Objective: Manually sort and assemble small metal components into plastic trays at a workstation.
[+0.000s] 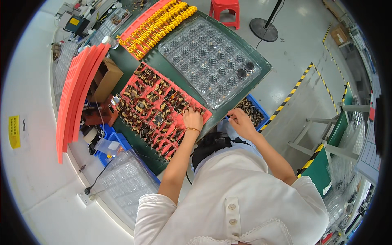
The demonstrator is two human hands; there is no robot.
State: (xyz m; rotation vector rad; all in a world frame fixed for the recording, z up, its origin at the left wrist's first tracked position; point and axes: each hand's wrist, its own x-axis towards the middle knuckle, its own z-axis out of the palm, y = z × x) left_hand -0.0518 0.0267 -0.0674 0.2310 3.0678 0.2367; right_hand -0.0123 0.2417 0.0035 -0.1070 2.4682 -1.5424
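Note:
My left hand reaches down over the right end of a red tray, its fingers closed among the parts there. Rows of small dark parts with brassy prongs fill most of that tray. My right hand is held off the table's near edge, beside a blue bin of similar small parts. Its fingers are curled together, and whatever may be in them is too small to make out. Beyond the red tray lies a clear plastic blister tray with two black round parts in its right corner pockets.
Another red tray holding yellow parts lies at the far end of the green table. Several red trays stand on edge at the left by a cardboard box. A red stool and a round black stand base are beyond.

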